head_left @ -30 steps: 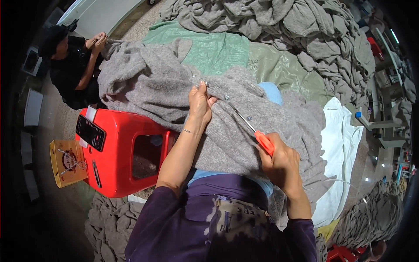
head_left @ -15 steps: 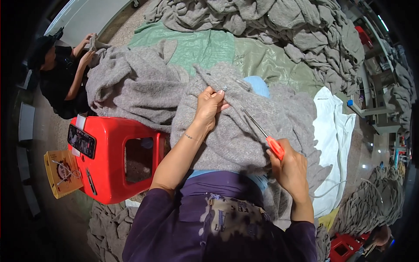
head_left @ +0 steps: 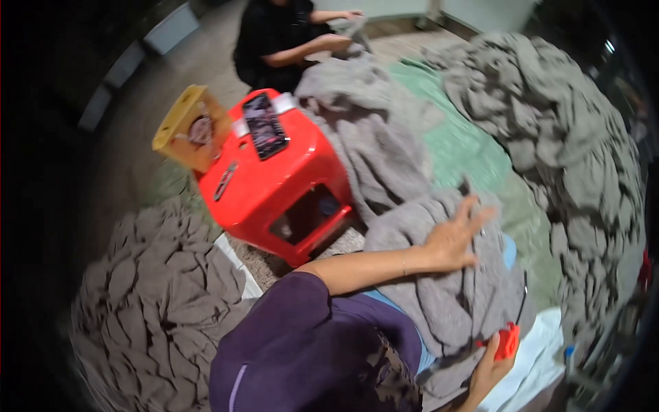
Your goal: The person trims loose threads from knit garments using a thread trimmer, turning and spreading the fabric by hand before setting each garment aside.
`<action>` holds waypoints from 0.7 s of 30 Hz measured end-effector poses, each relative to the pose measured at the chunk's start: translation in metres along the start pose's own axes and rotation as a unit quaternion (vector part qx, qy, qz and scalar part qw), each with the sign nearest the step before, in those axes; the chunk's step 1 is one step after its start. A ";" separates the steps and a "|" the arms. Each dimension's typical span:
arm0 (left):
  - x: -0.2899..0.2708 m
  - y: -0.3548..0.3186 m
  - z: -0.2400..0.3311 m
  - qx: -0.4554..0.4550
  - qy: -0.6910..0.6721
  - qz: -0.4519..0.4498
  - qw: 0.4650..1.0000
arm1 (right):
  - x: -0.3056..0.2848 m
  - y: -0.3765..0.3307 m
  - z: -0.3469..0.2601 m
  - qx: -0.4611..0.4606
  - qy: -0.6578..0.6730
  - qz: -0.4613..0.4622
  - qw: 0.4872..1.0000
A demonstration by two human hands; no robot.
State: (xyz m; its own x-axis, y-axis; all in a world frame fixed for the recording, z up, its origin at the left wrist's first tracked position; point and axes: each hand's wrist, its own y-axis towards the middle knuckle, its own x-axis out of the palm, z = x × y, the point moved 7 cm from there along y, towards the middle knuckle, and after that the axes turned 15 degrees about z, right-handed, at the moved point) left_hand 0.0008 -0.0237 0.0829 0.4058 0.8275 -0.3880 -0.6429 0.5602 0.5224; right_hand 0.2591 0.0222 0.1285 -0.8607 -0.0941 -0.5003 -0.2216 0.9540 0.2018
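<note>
Fuzzy grey knit fabric (head_left: 429, 299) lies bunched over my lap. Just above it is my left hand (head_left: 449, 244), blurred by motion, its fingers spread and nothing held in them. My right hand (head_left: 489, 371), low at the right, is closed round the red handle of a tool (head_left: 508, 340) with a long thin dark shaft. The shaft points up, away from me, at the right side of the fabric. Its tip is too blurred to make out.
A red plastic stool (head_left: 288, 185) at my left bears a phone (head_left: 266, 127) and small thread snips (head_left: 225, 180). A yellow box (head_left: 192, 130) adjoins it. Grey fabric heaps lie left (head_left: 158, 295) and far right (head_left: 549, 123). Beyond the stool, a person (head_left: 281, 41) handles grey fabric.
The view has swung left, so the stool stands nearer the middle. My left hand has let go of the fabric and opened. The tool's shaft has come away from my left hand's spot.
</note>
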 end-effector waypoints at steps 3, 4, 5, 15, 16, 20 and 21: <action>-0.010 -0.009 0.020 0.057 0.046 -0.179 0.981 | 0.005 0.010 0.025 0.005 0.035 -0.033 0.999; -0.002 -0.023 0.026 0.108 0.066 -0.286 0.950 | 0.008 0.011 0.026 -0.001 0.038 -0.041 0.998; 0.008 -0.035 0.017 0.104 0.073 -0.279 0.952 | 0.011 0.012 0.024 -0.011 0.038 -0.036 0.999; -0.018 0.060 -0.017 0.054 0.016 0.097 0.994 | -0.006 0.011 0.006 0.076 -0.035 -0.011 0.996; -0.047 0.079 -0.022 0.083 -0.019 0.183 0.979 | -0.007 0.012 -0.011 0.031 -0.079 0.001 0.996; -0.199 0.127 -0.005 0.191 0.104 0.443 0.870 | -0.009 0.022 -0.006 0.046 -0.067 0.011 0.997; -0.232 0.137 0.005 0.149 0.095 0.433 0.884 | -0.005 0.022 0.001 0.043 -0.067 0.010 0.997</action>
State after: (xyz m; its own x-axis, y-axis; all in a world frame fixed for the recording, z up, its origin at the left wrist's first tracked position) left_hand -0.1779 -0.1392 0.2484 -0.2903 0.9452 0.1492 -0.4479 -0.2720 0.8517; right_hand 0.2586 0.0443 0.1346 -0.7947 -0.0409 -0.6057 -0.1593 0.9768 0.1430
